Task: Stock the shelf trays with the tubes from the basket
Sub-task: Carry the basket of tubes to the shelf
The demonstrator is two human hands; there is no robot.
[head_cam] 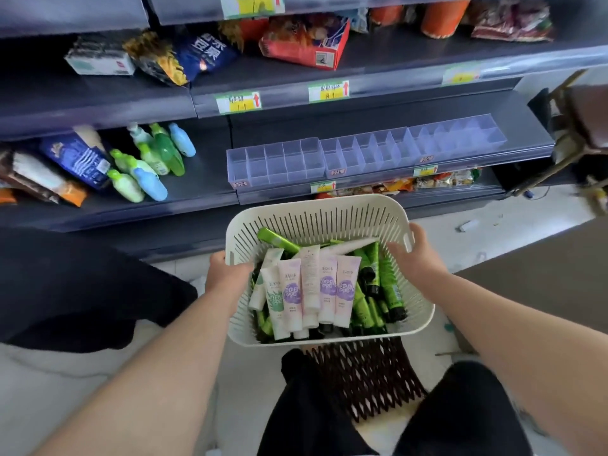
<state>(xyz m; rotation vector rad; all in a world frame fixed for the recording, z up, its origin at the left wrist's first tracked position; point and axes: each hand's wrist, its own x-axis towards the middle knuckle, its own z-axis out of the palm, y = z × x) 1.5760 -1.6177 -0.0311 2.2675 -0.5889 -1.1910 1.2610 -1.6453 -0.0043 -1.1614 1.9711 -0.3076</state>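
A white slotted basket sits in front of me above a dark lattice stool. It holds several tubes: pale purple-and-white ones on top, dark green ones beneath. My left hand grips the basket's left rim, fingers inside. My right hand grips the right rim. Clear divided shelf trays stand in a row on the middle shelf, their compartments holding nothing.
Green and blue bottles lie on the shelf left of the trays, beside snack packs. Bags and boxes fill the shelf above. A dark cloth lies on the floor at left. My knees frame the stool.
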